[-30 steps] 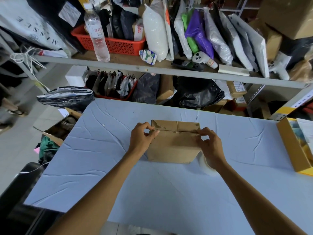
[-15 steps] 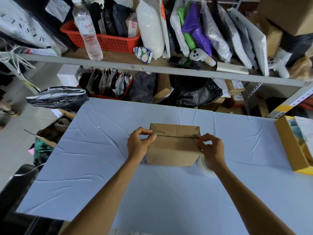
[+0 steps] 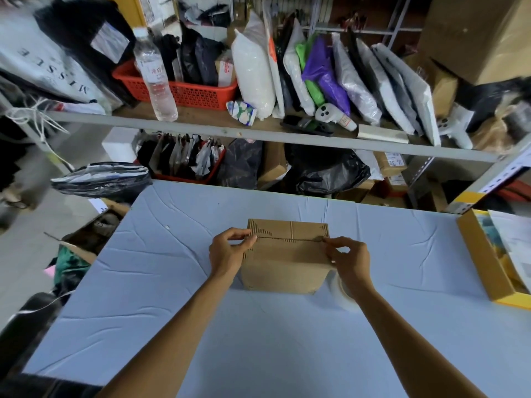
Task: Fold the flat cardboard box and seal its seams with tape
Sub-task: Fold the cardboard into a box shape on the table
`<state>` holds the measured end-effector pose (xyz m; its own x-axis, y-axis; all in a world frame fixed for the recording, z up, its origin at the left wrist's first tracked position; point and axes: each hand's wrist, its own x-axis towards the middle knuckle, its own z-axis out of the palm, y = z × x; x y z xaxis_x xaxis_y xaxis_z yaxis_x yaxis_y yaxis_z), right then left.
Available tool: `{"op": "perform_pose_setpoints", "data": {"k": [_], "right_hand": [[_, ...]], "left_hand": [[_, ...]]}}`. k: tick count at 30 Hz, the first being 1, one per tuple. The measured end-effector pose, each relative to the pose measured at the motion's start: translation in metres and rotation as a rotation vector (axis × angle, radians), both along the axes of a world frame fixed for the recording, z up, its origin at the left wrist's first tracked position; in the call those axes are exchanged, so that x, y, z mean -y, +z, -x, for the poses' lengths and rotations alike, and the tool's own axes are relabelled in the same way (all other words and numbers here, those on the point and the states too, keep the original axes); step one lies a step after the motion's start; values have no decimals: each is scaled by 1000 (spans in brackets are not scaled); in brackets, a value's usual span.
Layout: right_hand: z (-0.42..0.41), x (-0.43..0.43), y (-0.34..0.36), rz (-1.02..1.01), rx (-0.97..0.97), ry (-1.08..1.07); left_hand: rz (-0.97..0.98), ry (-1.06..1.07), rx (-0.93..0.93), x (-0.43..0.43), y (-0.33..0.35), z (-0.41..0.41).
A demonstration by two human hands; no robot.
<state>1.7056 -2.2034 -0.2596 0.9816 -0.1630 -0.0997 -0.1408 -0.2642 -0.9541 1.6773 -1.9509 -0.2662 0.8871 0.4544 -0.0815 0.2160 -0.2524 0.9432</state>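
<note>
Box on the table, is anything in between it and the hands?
No, nothing visible. The left hand and the right hand pinch the cardboard box right at the two ends of its top seam.

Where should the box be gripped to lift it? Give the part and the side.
Grip the box by its two short end walls, one hand from the left, one from the right. The top seam runs left to right, so a grip from above could pry it open; the left hand and right hand sit at its ends.

Packing stockroom — shelf (image 3: 201, 128) of bagged parcels (image 3: 353, 79)
</note>
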Motion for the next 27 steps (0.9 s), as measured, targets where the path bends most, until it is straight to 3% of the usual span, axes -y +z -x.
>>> {"op": "perform_pose_setpoints", "data": {"k": [4,13,18,27], "right_hand": [[-1,0,1,27,7,14],[-11,0,16,166,-41,122],[-11,-1,22,240,-16,146],[-7,6,32,184,82,202]], "left_hand": [[51,-45,3,-6,0,2],[-137,-72,-8,-5,15,1],[-150,-75,-9,-2,20,3],[-139,-101,44,-1,33,8]]}}
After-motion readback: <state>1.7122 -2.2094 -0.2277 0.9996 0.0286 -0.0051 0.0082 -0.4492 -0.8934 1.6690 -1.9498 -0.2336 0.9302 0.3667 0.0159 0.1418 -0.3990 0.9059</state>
